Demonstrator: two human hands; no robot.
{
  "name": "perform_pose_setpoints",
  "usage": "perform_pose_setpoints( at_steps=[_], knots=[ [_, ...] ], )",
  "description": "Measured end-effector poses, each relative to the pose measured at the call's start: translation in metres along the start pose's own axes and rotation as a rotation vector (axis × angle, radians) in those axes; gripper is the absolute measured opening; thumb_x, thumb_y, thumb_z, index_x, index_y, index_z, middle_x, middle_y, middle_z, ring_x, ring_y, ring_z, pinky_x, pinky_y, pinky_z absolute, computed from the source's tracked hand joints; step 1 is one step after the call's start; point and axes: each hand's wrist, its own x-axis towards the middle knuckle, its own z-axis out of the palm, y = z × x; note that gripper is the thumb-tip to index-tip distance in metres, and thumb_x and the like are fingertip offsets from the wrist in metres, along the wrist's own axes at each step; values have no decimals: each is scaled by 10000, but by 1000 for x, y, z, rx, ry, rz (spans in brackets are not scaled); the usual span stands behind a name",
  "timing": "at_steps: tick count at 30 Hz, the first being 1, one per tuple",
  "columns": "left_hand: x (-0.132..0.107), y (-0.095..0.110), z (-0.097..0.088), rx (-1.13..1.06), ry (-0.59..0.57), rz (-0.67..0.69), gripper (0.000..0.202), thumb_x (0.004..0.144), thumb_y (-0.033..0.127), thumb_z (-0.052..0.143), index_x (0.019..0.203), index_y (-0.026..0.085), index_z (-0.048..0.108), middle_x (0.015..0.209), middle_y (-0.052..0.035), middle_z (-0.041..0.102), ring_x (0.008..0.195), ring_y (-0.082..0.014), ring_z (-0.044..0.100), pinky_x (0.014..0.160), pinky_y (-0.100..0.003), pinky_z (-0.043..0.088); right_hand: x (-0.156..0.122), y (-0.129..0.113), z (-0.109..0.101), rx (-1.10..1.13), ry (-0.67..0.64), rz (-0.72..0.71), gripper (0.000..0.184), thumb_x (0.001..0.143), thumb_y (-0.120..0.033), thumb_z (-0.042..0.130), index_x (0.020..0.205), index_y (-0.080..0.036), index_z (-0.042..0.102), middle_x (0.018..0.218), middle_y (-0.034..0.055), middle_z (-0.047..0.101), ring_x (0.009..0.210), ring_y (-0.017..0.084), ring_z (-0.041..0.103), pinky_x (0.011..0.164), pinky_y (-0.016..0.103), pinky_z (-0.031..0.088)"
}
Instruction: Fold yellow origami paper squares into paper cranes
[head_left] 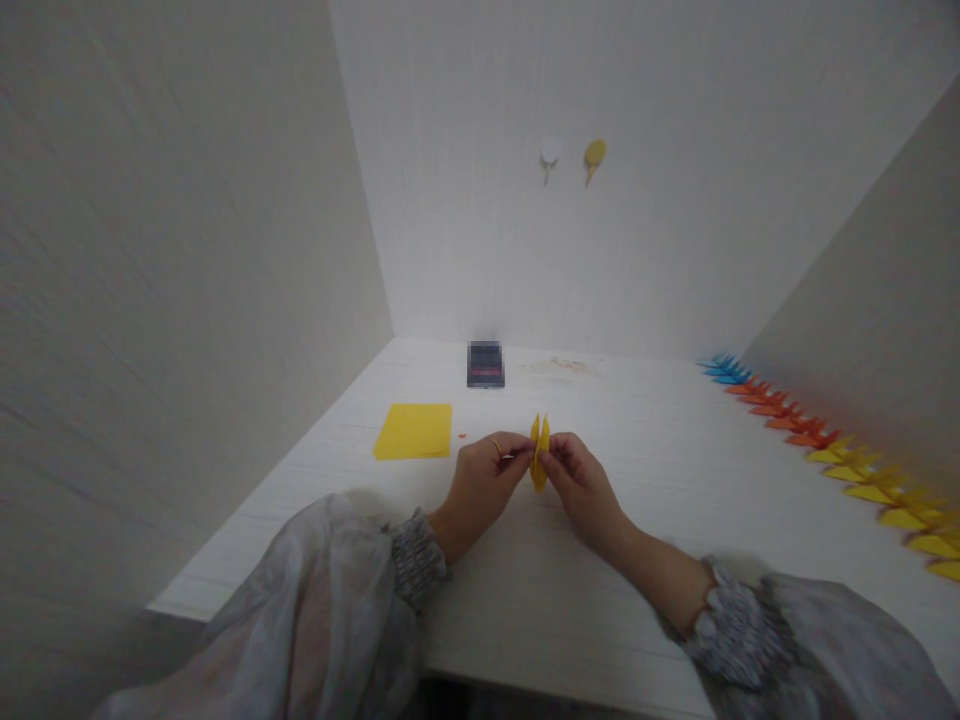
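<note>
Between my two hands is a yellow folded paper piece (539, 470), narrow and pointed, held upright over the white table. My left hand (486, 478) pinches its left side with thumb and fingers; a ring shows on one finger. My right hand (585, 485) grips the right side the same way. Two thin points of the paper stand up above my fingertips. To the left of my left hand lies a stack of square yellow paper sheets (414, 432), flat on the table. A tiny orange scrap (462, 436) rests between the stack and that hand.
Along the right wall runs a row of folded paper figures: blue (726, 369), orange-red (784, 412) and yellow (885, 490). A dark blurred-out object (486, 365) lies by the back wall. Two hooks, one white (550, 155) and one yellow (595, 154), are on that wall.
</note>
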Motion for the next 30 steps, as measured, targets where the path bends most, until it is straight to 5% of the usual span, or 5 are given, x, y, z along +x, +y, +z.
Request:
perform_pose_setpoints(
  at_steps=[12,18,26,30],
  knots=[
    [3,-9,2,-247,12,-166,176,641,308,629,727,154,623,696,-15,632,652,-126,586,623,-241,474,1,-4,-2,111,0,61,106,717,-296,573,722,-192,557,656,-13,522,628,125,485,587,254,383],
    [4,-12,1,-370,0,-172,292,635,256,643,840,182,449,656,22,616,581,-98,568,552,-206,446,1,-2,-3,239,20,146,60,654,-245,627,674,-188,623,669,-7,588,680,141,519,654,269,391],
    [4,-13,1,-540,-36,-191,321,640,210,632,771,192,340,651,32,617,577,-94,578,582,-224,455,-1,-3,0,313,60,315,99,570,-236,682,633,-165,653,629,12,631,594,126,534,608,263,403],
    [3,-12,1,-429,-35,-188,272,637,257,638,750,174,404,697,13,606,630,-103,582,615,-241,465,0,-5,1,303,104,325,129,545,-259,695,614,-163,645,611,10,627,574,123,531,589,262,409]
  ],
)
